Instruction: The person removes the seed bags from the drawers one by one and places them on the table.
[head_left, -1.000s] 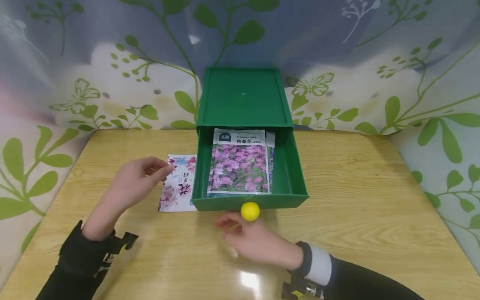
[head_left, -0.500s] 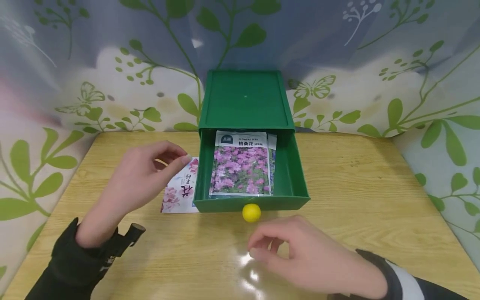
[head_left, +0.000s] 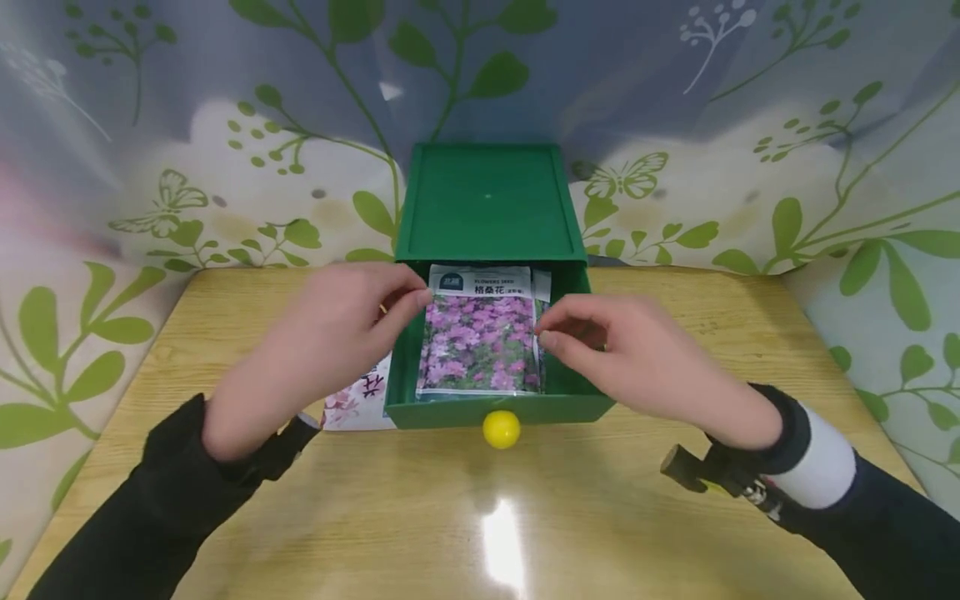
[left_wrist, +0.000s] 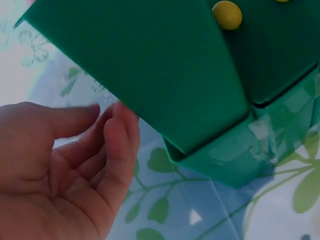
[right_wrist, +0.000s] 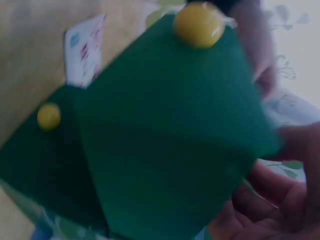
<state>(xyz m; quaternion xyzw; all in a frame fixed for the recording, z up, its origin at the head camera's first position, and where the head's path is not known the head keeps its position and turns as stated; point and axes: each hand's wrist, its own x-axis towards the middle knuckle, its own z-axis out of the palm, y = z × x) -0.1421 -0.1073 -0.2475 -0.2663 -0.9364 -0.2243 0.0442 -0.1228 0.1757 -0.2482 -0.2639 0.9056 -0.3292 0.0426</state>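
A green drawer (head_left: pixel 588 354) stands pulled out of a green cabinet (head_left: pixel 487 200), and a seed packet (head_left: pixel 480 342) printed with purple flowers lies flat in it. My left hand (head_left: pixel 416 302) reaches over the drawer's left wall to the packet's upper left corner. In the left wrist view that hand (left_wrist: pixel 107 125) holds nothing, its fingers loosely bent beside the green drawer wall (left_wrist: pixel 150 65). My right hand (head_left: pixel 543 329) has thumb and forefinger at the packet's right edge with a small gap between them. A yellow knob (head_left: pixel 501 429) sits on the drawer front.
A second packet (head_left: pixel 356 400) with pink flowers lies on the wooden table (head_left: pixel 675 500), tucked against the drawer's left side and partly under my left arm. Leaf-patterned sheeting (head_left: pixel 825 167) walls the table at the back and both sides.
Both hands have risen from the table and moved to the open drawer: the left from above the pink packet, the right from in front of the yellow knob.
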